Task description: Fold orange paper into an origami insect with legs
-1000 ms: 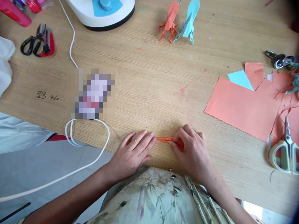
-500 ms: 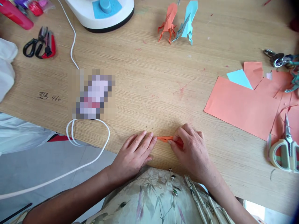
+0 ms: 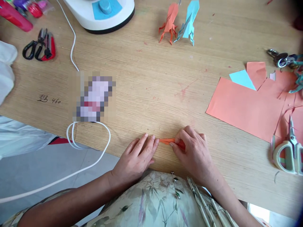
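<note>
A narrow folded strip of orange paper [image 3: 167,140] lies on the wooden table [image 3: 151,78] near its front edge. My right hand [image 3: 193,153] is closed over the strip's right part, thumb and fingers pinching it down. My left hand [image 3: 136,157] lies flat on the table with fingers stretched out, their tips touching the strip's left end. Most of the strip is hidden under my right hand.
Orange paper sheets [image 3: 248,107] with a blue scrap [image 3: 241,79] lie at the right, green-handled scissors [image 3: 287,151] and keys [image 3: 281,58] beside them. Two folded paper figures, orange [image 3: 168,22] and blue [image 3: 188,22], stand at the back. A white appliance [image 3: 101,12], its cord [image 3: 90,148] and black-red scissors [image 3: 39,47] are at the left.
My left hand has slid slightly right and closed its fingers together against the strip's end. My right hand holds the same pinch.
</note>
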Action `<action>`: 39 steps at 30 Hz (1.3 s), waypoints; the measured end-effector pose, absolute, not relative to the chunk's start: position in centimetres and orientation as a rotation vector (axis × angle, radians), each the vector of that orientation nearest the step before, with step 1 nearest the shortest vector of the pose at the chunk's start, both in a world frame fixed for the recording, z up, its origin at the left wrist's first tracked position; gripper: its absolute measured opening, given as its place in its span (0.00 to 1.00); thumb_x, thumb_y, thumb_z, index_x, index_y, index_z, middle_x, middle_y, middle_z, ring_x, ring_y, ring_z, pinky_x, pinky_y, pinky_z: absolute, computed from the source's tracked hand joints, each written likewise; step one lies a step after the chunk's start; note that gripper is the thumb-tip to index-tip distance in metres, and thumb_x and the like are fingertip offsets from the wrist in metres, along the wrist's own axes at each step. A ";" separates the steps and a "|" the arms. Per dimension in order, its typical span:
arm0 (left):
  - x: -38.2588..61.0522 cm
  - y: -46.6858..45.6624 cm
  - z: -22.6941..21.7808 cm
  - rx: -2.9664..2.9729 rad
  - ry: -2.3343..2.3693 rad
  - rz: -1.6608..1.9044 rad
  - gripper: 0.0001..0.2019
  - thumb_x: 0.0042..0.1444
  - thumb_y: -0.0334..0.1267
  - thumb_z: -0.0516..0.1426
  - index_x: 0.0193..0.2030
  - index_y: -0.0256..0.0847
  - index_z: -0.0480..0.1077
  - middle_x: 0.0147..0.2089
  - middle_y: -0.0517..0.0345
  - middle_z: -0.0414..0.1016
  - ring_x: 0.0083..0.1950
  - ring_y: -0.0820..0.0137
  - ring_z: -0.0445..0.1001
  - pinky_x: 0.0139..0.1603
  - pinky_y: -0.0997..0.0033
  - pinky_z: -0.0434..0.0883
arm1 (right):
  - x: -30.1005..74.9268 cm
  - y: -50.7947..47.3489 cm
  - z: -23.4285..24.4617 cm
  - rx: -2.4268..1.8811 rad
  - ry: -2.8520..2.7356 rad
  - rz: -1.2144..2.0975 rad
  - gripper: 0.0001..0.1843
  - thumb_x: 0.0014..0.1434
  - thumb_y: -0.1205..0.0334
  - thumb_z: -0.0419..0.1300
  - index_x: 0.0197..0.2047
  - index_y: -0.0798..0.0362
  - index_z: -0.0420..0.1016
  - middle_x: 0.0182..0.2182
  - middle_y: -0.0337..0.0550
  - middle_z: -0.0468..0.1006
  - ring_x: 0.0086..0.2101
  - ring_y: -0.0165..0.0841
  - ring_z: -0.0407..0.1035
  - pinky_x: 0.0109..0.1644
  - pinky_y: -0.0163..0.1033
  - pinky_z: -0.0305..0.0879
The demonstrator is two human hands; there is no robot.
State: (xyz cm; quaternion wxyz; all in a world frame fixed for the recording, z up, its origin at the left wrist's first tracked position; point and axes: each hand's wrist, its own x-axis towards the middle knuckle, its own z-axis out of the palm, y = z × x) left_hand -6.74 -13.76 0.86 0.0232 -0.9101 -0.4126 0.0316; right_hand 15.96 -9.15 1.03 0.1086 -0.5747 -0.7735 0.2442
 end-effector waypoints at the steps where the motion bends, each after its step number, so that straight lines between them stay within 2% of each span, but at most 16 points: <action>1: -6.8 -13.8 0.8 -2.814 -1.274 0.108 0.23 0.70 0.42 0.54 0.68 0.37 0.68 0.68 0.46 0.71 0.67 0.52 0.70 0.60 0.58 0.72 | 16.0 -9.1 1.0 -1.687 -2.274 0.718 0.08 0.63 0.67 0.58 0.31 0.50 0.65 0.32 0.39 0.70 0.35 0.36 0.67 0.39 0.41 0.48; 8: -6.5 -13.4 1.1 -2.832 -1.269 0.207 0.25 0.69 0.45 0.55 0.69 0.38 0.66 0.66 0.47 0.73 0.65 0.53 0.71 0.61 0.58 0.74 | 16.0 -9.1 1.1 -1.699 -2.283 0.736 0.09 0.63 0.66 0.58 0.30 0.50 0.65 0.33 0.40 0.71 0.34 0.36 0.67 0.40 0.42 0.49; 15: -6.7 -13.1 1.0 -2.863 -1.297 0.121 0.25 0.68 0.46 0.57 0.68 0.39 0.68 0.65 0.47 0.74 0.63 0.54 0.72 0.62 0.59 0.72 | 16.0 -8.9 1.2 -1.698 -2.279 0.775 0.09 0.62 0.67 0.59 0.31 0.50 0.65 0.33 0.39 0.70 0.35 0.36 0.67 0.41 0.42 0.50; 21: -6.6 -13.1 0.8 -2.818 -1.289 0.084 0.29 0.65 0.52 0.59 0.69 0.41 0.68 0.64 0.50 0.75 0.62 0.53 0.71 0.60 0.56 0.70 | 16.0 -9.0 1.1 -1.704 -2.279 0.754 0.08 0.62 0.67 0.59 0.31 0.50 0.65 0.33 0.39 0.70 0.35 0.36 0.67 0.40 0.42 0.49; 25: -6.4 -12.9 1.3 -2.817 -1.300 0.136 0.31 0.64 0.55 0.60 0.69 0.42 0.68 0.63 0.52 0.77 0.62 0.55 0.71 0.60 0.57 0.69 | 16.0 -9.0 1.0 -1.703 -2.276 0.755 0.08 0.62 0.67 0.59 0.31 0.50 0.65 0.33 0.39 0.70 0.35 0.36 0.67 0.40 0.41 0.49; 29: -6.2 -13.0 1.3 -2.818 -1.393 0.054 0.29 0.69 0.58 0.51 0.69 0.46 0.67 0.69 0.56 0.71 0.65 0.57 0.67 0.62 0.55 0.66 | 16.1 -9.1 0.9 -1.703 -2.267 0.747 0.08 0.62 0.67 0.59 0.31 0.50 0.65 0.33 0.39 0.71 0.35 0.36 0.67 0.40 0.42 0.50; 33: -5.4 -13.4 0.2 -2.847 -1.248 -0.099 0.36 0.72 0.60 0.35 0.72 0.39 0.63 0.76 0.53 0.60 0.74 0.60 0.55 0.69 0.53 0.58 | 15.9 -9.1 0.8 -1.686 -2.254 0.736 0.08 0.61 0.66 0.61 0.32 0.50 0.66 0.34 0.39 0.71 0.36 0.36 0.68 0.41 0.42 0.51; 35: -5.0 -13.4 -0.6 -2.902 -1.193 -0.088 0.39 0.71 0.61 0.34 0.72 0.34 0.62 0.76 0.49 0.57 0.77 0.58 0.51 0.73 0.51 0.52 | 15.9 -9.1 0.7 -1.687 -2.249 0.727 0.08 0.61 0.66 0.62 0.32 0.50 0.66 0.33 0.39 0.71 0.36 0.37 0.68 0.41 0.43 0.51; 39: -4.7 -13.4 -1.9 -2.942 -1.168 -0.115 0.42 0.69 0.63 0.34 0.72 0.29 0.61 0.76 0.43 0.58 0.77 0.57 0.50 0.76 0.52 0.44 | 16.3 -9.0 1.0 -1.673 -2.243 0.779 0.08 0.62 0.66 0.61 0.32 0.51 0.67 0.34 0.40 0.71 0.35 0.37 0.68 0.42 0.43 0.53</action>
